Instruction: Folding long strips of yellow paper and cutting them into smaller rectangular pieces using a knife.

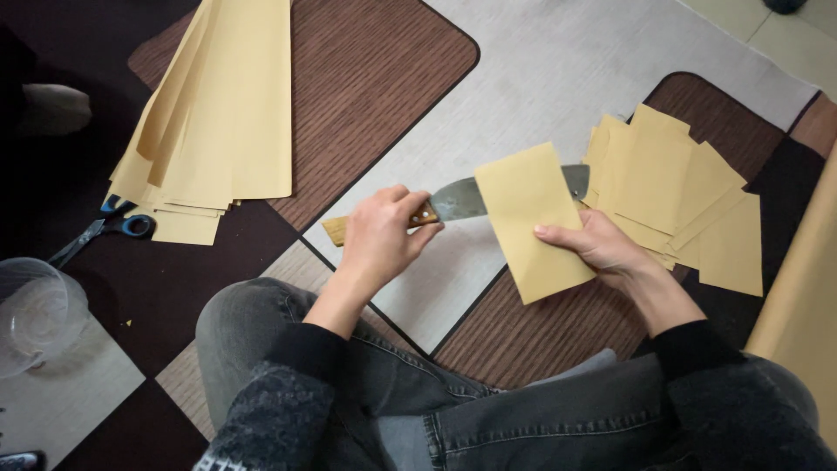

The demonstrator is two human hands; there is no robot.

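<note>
My left hand grips the wooden handle of a large knife, whose wide metal blade runs to the right, behind a folded sheet of tan paper. My right hand holds that folded sheet by its lower right side, thumb on top. The blade's tip shows just past the sheet's upper right edge. Both hands hover above a patterned floor mat, over my bent knees in grey jeans.
A pile of cut tan paper pieces lies at the right. Long tan sheets lie at the upper left, with blue-handled scissors beside them. A clear plastic container stands at the left. A tan paper roll borders the right edge.
</note>
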